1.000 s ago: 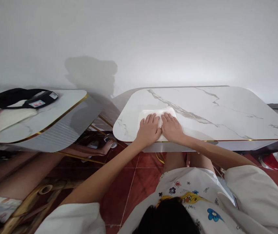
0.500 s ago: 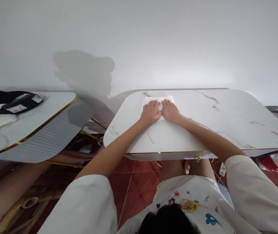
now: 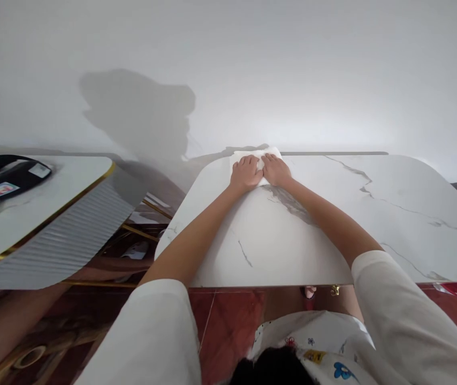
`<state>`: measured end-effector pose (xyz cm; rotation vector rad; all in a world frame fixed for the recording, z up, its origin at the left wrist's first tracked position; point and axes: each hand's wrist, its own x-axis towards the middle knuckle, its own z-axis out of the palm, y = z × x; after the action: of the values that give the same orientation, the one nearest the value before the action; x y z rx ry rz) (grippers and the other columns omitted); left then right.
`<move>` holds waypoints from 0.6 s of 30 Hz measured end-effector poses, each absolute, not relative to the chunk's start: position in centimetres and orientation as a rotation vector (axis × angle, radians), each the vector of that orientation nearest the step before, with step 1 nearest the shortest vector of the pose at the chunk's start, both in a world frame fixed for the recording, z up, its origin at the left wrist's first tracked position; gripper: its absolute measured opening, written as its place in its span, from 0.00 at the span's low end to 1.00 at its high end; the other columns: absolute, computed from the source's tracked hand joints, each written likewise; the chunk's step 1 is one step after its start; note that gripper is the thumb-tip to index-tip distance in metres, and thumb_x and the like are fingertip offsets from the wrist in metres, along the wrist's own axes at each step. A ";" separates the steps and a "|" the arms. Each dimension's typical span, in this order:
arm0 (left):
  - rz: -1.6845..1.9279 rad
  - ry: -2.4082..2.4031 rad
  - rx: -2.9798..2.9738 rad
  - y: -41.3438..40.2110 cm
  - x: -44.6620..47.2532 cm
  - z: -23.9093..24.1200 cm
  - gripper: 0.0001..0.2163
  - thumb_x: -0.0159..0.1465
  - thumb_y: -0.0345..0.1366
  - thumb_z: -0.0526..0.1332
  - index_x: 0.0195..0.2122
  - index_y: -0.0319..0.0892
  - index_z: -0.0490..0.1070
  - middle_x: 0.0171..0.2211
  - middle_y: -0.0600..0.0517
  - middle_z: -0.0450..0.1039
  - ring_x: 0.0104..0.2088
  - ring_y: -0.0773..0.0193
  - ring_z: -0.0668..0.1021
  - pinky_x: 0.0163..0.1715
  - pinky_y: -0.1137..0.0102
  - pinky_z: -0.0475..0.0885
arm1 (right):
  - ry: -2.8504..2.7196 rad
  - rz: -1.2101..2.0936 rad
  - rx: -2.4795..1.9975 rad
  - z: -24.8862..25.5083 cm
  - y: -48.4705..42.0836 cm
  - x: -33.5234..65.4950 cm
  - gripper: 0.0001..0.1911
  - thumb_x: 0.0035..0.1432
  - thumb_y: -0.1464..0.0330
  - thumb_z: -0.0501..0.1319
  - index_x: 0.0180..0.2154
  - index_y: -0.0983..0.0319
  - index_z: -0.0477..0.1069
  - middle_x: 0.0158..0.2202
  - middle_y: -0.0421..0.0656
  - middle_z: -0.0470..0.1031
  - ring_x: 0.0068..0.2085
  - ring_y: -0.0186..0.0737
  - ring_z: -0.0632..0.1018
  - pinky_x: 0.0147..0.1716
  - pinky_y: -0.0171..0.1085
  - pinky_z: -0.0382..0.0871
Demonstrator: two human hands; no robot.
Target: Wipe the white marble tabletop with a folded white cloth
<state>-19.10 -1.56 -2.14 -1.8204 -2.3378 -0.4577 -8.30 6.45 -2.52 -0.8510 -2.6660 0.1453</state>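
Observation:
A folded white cloth (image 3: 272, 151) lies on the white marble-patterned table (image 3: 228, 251), at its far edge beside the wall. My left hand (image 3: 246, 174) rests flat on the left part of this cloth, fingers stretched forward. Close beside it, my right hand (image 3: 276, 170) presses flat on the right part, its fingers also extended. The thumbs nearly meet in the middle. Both palms cover much of the cloth, so its near portion is mostly hidden.
A second marble-topped table (image 3: 71, 176) with a gold rim stands at the left, carrying a black strap-like item (image 3: 15, 179) with labels. The white wall (image 3: 292, 69) rises directly behind. Another person's limb (image 3: 12, 326) shows at lower left.
Both hands have slid the cloth away from me to the table's far edge. My view has shifted forward over the table.

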 end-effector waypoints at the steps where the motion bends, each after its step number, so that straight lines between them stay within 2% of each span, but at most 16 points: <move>1: -0.454 -2.340 -1.819 -1.1 -19.4 -2.2 0.18 0.63 0.35 0.49 0.53 0.44 0.64 0.57 0.43 0.67 0.60 0.51 0.66 0.56 0.53 0.63 | -2.658 0.145 -0.848 -2.6 6.9 -8.6 0.26 0.66 0.74 0.43 0.62 0.72 0.59 0.66 0.54 0.59 0.66 0.48 0.60 0.64 0.45 0.53; 12: -0.436 -2.200 -1.974 2.5 -19.6 -1.9 0.20 0.63 0.33 0.49 0.56 0.40 0.64 0.59 0.42 0.66 0.61 0.53 0.66 0.59 0.56 0.61 | -2.578 0.142 -1.022 -2.2 8.7 -7.9 0.25 0.65 0.73 0.44 0.61 0.74 0.60 0.66 0.56 0.60 0.65 0.51 0.61 0.62 0.46 0.56; 18: -0.415 -2.151 -2.019 1.5 -17.9 -2.1 0.23 0.64 0.33 0.48 0.60 0.36 0.61 0.64 0.39 0.60 0.64 0.53 0.62 0.61 0.56 0.58 | -2.546 0.130 -1.077 -2.4 7.4 -5.9 0.26 0.65 0.72 0.43 0.62 0.72 0.59 0.66 0.55 0.59 0.66 0.51 0.60 0.62 0.48 0.54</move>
<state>-17.92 1.45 -2.07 -2.0190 -2.1511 -0.4149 -5.85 7.38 -2.43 -1.0769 -2.5457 0.1302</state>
